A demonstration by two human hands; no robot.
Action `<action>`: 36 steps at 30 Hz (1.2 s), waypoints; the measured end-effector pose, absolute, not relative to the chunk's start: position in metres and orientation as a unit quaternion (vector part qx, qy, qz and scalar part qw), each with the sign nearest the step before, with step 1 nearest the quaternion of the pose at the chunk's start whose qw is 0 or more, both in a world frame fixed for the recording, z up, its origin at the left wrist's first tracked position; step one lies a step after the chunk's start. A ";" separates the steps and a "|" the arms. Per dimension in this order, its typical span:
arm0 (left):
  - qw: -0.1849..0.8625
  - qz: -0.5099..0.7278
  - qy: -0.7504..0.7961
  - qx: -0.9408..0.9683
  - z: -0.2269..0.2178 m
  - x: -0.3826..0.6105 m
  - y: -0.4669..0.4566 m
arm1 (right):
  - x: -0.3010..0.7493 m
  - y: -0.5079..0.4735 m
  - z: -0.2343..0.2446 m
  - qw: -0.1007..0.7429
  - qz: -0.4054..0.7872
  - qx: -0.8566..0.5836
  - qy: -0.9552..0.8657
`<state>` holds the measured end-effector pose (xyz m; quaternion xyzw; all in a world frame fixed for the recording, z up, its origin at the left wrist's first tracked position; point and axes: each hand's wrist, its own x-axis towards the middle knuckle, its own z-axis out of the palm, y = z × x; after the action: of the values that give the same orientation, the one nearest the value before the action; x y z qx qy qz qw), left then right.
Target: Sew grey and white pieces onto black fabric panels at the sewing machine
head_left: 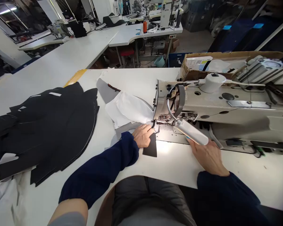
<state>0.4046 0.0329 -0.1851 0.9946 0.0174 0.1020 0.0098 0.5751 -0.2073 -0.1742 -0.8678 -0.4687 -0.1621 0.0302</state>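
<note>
My left hand [143,135] is closed at the fabric edge just left of the sewing machine [211,106]'s needle area, fingers curled together. Beneath and beside it lies a small dark fabric piece [151,148]. Beyond that hand a white fabric piece [132,108] overlaps a grey one [103,89], with its right end at the machine. My right hand [208,157] rests on the machine bed's front edge. A white lamp [192,132] on a bendy metal neck covers most of its fingers. A speck of blue shows by its fingertips; what it is cannot be made out.
A broad stack of black cut fabric [54,125] covers the table at left, near a yellow strip [75,77]. Behind the machine stands a cardboard box [185,70] of parts. Farther back are more worktables, an orange thread cone [144,27] and a teal bin [159,61].
</note>
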 end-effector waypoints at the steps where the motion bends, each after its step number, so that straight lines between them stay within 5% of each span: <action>1: -0.001 0.114 0.018 0.993 -0.186 0.405 0.032 | 0.569 -0.202 -0.178 0.053 -0.170 -0.847 -0.500; 6: -0.091 0.097 -0.005 0.991 -0.183 0.417 0.034 | 0.520 -0.165 -0.192 0.166 -0.113 -0.722 -0.662; 11: -0.137 0.084 -0.123 0.979 -0.174 0.425 0.047 | 0.476 -0.140 -0.212 0.171 -0.102 -0.666 -0.718; 20: -0.074 -0.018 -0.029 0.997 -0.171 0.428 0.027 | 0.453 -0.117 -0.228 0.176 -0.108 -0.656 -0.726; 36: -0.019 0.008 -0.007 1.000 -0.175 0.431 0.028 | 0.456 -0.115 -0.212 0.156 -0.083 -0.644 -0.744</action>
<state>0.4308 0.0277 -0.1753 0.9998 -0.0069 0.0084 -0.0190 0.4562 -0.1146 -0.2122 -0.6438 -0.7445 -0.0831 0.1562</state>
